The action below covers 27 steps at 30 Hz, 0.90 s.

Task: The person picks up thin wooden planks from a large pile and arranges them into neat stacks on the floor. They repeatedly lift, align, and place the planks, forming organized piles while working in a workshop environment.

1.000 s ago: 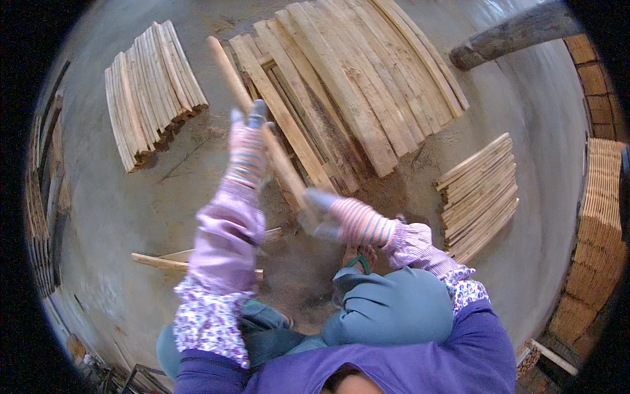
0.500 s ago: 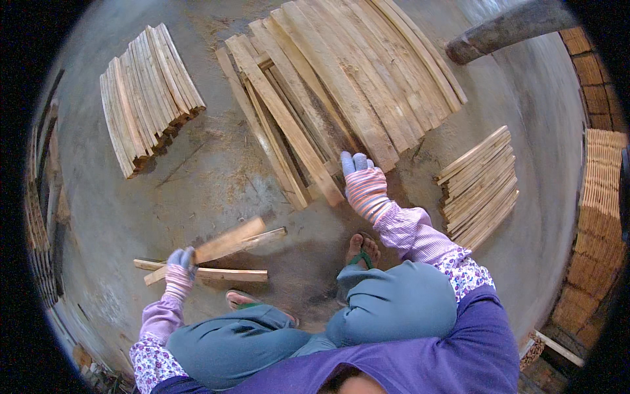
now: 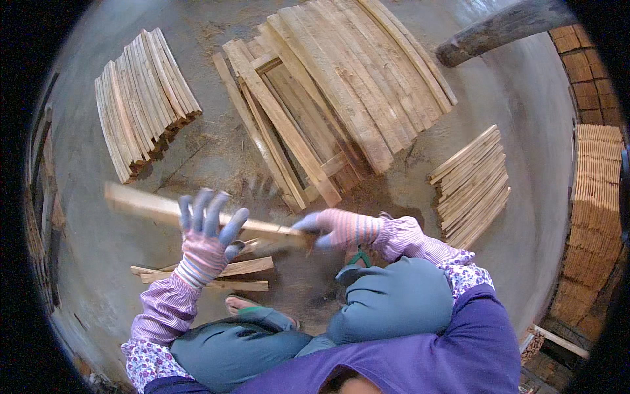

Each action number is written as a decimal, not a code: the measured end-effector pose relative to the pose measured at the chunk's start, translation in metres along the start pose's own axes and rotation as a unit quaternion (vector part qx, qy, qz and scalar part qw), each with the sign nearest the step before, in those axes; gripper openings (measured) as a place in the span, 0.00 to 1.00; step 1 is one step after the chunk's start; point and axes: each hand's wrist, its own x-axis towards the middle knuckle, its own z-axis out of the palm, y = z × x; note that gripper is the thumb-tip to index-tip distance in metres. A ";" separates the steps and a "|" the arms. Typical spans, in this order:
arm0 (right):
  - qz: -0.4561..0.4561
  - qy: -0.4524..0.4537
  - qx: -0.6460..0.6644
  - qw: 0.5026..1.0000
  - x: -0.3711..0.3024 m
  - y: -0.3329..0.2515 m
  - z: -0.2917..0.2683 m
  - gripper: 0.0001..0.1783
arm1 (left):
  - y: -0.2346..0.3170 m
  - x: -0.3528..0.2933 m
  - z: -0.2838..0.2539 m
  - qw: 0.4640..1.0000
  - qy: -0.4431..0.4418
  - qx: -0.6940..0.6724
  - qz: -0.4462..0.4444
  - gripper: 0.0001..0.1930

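1. Left fingers [image 3: 213, 213] spread wide across the plank [image 3: 157, 205]; contact unclear.
2. Right fingers [image 3: 306, 223] closed on the plank's right end, near view centre; a bit blurred.
3. Plank runs from centre out to 9 o'clock, far end smeared by motion.
4. Loose sticks [image 3: 246, 267] at 8 o'clock, crossed on the floor [image 3: 82, 223], nearer the person than the plank.
5. Big stack [image 3: 367, 85] at 1 o'clock: boards side by side, gaps on its left side.
6. Left bundle [image 3: 147, 98] at 10 o'clock, right bundle [image 3: 469, 187] at 3, both well apart from the plank.
7. Dark post [image 3: 505, 33] at 2, near big stack.
8. Sandalled foot [image 3: 239, 303] at 7.
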 end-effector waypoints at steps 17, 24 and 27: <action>0.272 0.349 -0.560 0.701 0.076 0.060 -0.128 0.30 | -0.039 -0.113 0.110 0.816 -0.547 -0.083 -0.170 0.34; 0.077 0.316 -0.340 0.882 0.032 -0.004 -0.105 0.34 | -0.030 -0.049 0.085 0.900 -0.325 -0.237 -0.170 0.28; 0.114 0.434 -0.255 0.857 -0.011 0.012 -0.120 0.33 | -0.016 -0.006 0.075 0.901 -0.325 -0.250 -0.139 0.25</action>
